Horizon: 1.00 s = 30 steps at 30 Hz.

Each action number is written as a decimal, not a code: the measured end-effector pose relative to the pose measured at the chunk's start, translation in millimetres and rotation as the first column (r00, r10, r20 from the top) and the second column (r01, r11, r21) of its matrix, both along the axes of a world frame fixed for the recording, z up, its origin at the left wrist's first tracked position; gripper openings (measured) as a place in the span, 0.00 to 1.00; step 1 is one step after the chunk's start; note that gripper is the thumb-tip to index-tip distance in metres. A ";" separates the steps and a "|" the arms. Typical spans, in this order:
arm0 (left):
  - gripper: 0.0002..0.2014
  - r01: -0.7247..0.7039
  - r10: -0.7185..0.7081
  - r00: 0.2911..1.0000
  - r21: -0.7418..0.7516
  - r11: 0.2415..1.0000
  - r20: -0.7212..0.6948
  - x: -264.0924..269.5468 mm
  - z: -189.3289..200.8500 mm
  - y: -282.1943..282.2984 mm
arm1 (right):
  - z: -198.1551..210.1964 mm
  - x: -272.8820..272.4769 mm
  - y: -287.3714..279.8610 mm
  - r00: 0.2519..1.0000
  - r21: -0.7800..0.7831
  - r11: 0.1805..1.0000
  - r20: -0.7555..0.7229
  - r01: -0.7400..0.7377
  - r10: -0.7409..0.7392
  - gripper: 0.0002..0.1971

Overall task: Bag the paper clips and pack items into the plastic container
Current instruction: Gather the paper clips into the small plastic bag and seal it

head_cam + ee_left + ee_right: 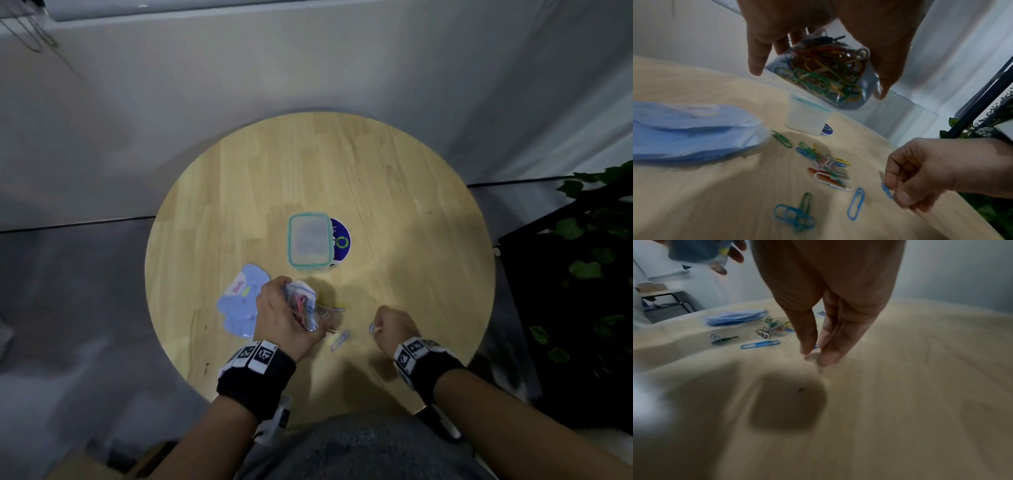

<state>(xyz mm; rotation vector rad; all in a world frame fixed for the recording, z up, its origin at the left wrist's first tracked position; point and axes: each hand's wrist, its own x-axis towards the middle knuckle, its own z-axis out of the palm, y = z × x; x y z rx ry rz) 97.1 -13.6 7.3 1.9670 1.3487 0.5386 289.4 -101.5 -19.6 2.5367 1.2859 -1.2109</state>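
Observation:
My left hand grips a clear plastic bag stuffed with coloured paper clips, held above the round wooden table. My right hand pinches one blue paper clip between thumb and fingers just above the tabletop. Several loose paper clips lie in a small heap between the hands, and a long blue clip lies nearer my right hand. The plastic container, clear with a teal-rimmed lid on it, stands at the table's middle.
A blue packet with cartoon print lies left of my left hand. A dark blue round sticker shows under the container's right side. A black shelf with green plants stands right of the table.

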 end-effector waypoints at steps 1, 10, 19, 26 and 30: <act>0.23 0.005 -0.005 1.000 0.000 1.000 0.005 -2.2 2.5 2.3 | -5.1 -5.9 2.0 1.000 0.038 0.999 0.005 -0.012 0.012 0.07; 0.23 0.028 -0.035 0.998 0.113 0.993 0.060 -14.4 31.9 1.6 | -18.8 -43.3 40.1 0.993 0.294 0.952 -0.062 -0.081 0.104 0.15; 0.34 -0.030 0.034 0.996 0.048 0.998 -0.084 -38.6 10.8 -4.6 | -21.9 -58.8 62.7 0.881 0.100 0.877 0.111 -0.469 0.459 0.18; 0.40 -0.059 0.065 0.996 0.104 0.993 -0.059 -29.5 21.7 -12.9 | -23.0 -44.6 54.1 0.924 0.157 0.911 0.072 -0.382 0.376 0.09; 0.19 0.004 -0.013 0.998 0.141 0.990 0.067 -12.3 39.1 -10.5 | -13.4 -29.8 47.8 0.991 0.241 0.967 -0.088 -0.077 0.101 0.05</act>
